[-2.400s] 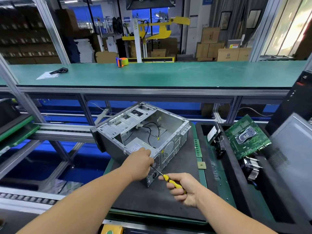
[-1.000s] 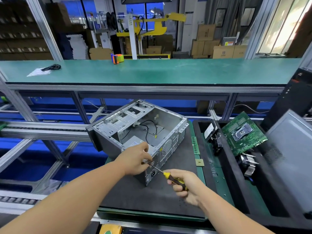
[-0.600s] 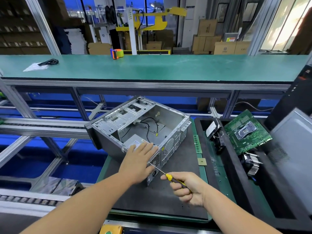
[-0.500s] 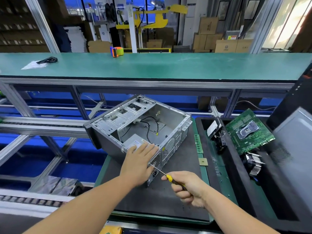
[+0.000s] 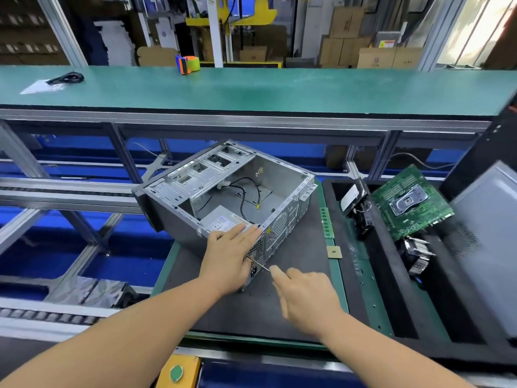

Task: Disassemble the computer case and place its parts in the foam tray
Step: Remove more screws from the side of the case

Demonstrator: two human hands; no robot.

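Since a moment ago the right hand has rolled over, so its back now hides the yellow handle that showed before; only the thin metal shaft of the screwdriver sticks out past the fingertips, its tip at the rear panel of the case. That hand is curled round the tool. The left hand has stayed flat, fingers straight and close together, pressing on the near top corner of the case over the power supply. The case lies open side up, turned at an angle, on a dark mat on the green surface, with black cables loose inside it. Just right of the mat a green strip and a small square chip rest on the surface's edge. Beyond them is the black foam tray, holding a green motherboard tilted up at its back, a finned heatsink below that, and a dark part with a white label whose kind is hard to make out. A grey panel is cut off by the right border. Across the rail, a long green bench carries a roll of tape and a black cable on paper. A yellow box with a green button sits at the bottom edge, partly cut off.
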